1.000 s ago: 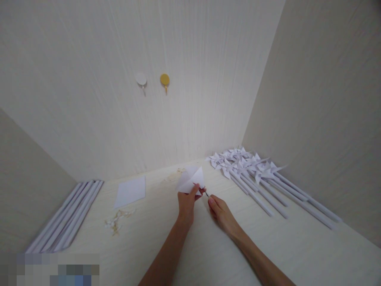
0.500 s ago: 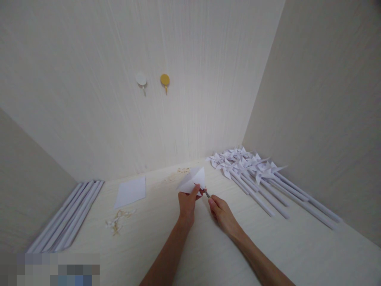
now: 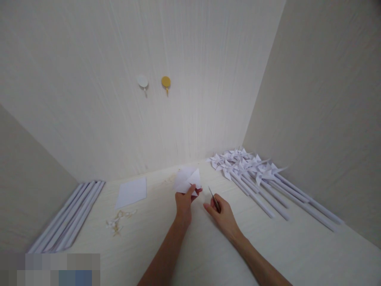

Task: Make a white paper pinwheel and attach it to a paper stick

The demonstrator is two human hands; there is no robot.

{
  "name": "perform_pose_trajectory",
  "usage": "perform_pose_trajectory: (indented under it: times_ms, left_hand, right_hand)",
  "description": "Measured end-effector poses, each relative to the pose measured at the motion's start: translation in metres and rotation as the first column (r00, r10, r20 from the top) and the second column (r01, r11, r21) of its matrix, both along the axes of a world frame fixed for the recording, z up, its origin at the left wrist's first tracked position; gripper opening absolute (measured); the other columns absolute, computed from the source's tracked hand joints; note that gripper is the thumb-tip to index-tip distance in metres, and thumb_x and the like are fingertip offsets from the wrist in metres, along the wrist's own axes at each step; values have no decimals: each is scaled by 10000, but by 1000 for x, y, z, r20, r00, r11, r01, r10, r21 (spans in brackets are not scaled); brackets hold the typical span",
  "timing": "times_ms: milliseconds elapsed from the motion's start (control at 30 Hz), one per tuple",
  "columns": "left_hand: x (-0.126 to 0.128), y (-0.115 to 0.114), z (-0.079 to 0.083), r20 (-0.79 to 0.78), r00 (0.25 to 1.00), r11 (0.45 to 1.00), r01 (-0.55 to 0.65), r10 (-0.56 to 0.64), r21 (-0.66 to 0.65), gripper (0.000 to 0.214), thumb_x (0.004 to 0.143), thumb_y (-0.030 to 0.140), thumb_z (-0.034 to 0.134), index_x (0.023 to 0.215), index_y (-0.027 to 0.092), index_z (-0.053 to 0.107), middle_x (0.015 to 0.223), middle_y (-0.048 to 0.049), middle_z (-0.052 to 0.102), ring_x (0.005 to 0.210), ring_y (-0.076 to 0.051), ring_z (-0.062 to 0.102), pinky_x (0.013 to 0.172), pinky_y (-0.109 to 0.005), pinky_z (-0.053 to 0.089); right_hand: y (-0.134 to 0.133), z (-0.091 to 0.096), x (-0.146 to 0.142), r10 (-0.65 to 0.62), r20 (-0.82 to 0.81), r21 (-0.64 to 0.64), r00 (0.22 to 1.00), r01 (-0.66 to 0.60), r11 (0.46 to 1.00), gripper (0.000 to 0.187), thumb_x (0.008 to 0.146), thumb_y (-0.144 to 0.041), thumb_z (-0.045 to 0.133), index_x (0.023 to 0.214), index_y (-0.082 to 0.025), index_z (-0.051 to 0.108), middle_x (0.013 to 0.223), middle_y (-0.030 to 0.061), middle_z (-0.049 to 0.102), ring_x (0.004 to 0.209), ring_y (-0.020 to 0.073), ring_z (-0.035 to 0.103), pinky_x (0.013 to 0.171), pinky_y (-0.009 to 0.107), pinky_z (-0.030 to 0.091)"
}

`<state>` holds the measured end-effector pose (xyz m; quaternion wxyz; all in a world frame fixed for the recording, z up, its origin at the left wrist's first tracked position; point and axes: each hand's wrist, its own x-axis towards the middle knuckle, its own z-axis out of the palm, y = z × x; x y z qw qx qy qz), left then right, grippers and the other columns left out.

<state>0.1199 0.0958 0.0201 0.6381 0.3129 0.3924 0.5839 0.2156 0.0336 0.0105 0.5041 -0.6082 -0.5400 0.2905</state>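
Observation:
My left hand (image 3: 185,200) pinches a square white paper sheet (image 3: 184,178) near its lower right. One part of the sheet is folded over and lies under my thumb. To the right, apart from the paper, my right hand (image 3: 220,209) is closed around a slim, pointed metal tool (image 3: 214,200). Its thin tip points up and to the left; the handle is mostly hidden in my palm, so its exact kind does not show. My right thumb sticks out toward the left hand.
White paper pinwheels (image 3: 238,163) on rolled paper sticks (image 3: 258,198) lie at the right. Left are several paper tubes (image 3: 74,214), a flat white sheet (image 3: 132,192) and small white and tan pieces (image 3: 117,223). A white hook (image 3: 143,82) and yellow hook (image 3: 166,82) are on the wall.
My right hand has drawn the metal tool away from the paper, and its tip now points up. My left hand has shifted slightly left with the paper, which is turned flatter.

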Motion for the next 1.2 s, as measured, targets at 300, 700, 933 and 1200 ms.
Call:
perform_pose_trajectory:
  times_ms: [300, 700, 933, 1200]
  left_hand:
    - [3, -7, -7, -89, 958, 961, 275, -273, 8, 165, 500, 192, 650, 639, 113, 606, 576, -9, 605, 505, -126, 538, 502, -252, 439]
    - [1, -8, -8, -49, 947, 947, 318, -316, 36, 92, 506, 173, 631, 565, 113, 594, 501, 14, 568, 451, -93, 483, 452, -212, 382]
    - [0, -9, -9, -57, 932, 930, 361, -358, 61, 84, 492, 126, 598, 572, 105, 600, 507, 7, 574, 471, -103, 501, 476, -216, 391]
    - [2, -5, -20, -144, 971, 978, 200, -190, 58, 162, 535, 199, 629, 662, 100, 613, 591, -30, 615, 540, -137, 545, 532, -246, 429]
  right_hand:
    - [2, -4, 5, -69, -62, 116, 996, 76, 990, 171, 691, -283, 525, 811, -170, 478, 457, -100, 231, 419, 78, 249, 424, 197, 207]
    - [0, -3, 3, -22, -23, 91, 999, 24, 996, 99, 688, -253, 516, 643, -168, 491, 450, -90, 233, 419, 73, 244, 411, 193, 195]
    - [1, -7, 5, -56, 14, 132, 998, 54, 990, 66, 649, -170, 530, 715, -170, 530, 435, -99, 213, 402, 70, 238, 414, 192, 193]
    - [-1, -7, 4, -3, 71, 105, 997, -5, 994, 80, 669, -224, 515, 656, -158, 558, 425, -86, 240, 403, 76, 252, 411, 198, 200]
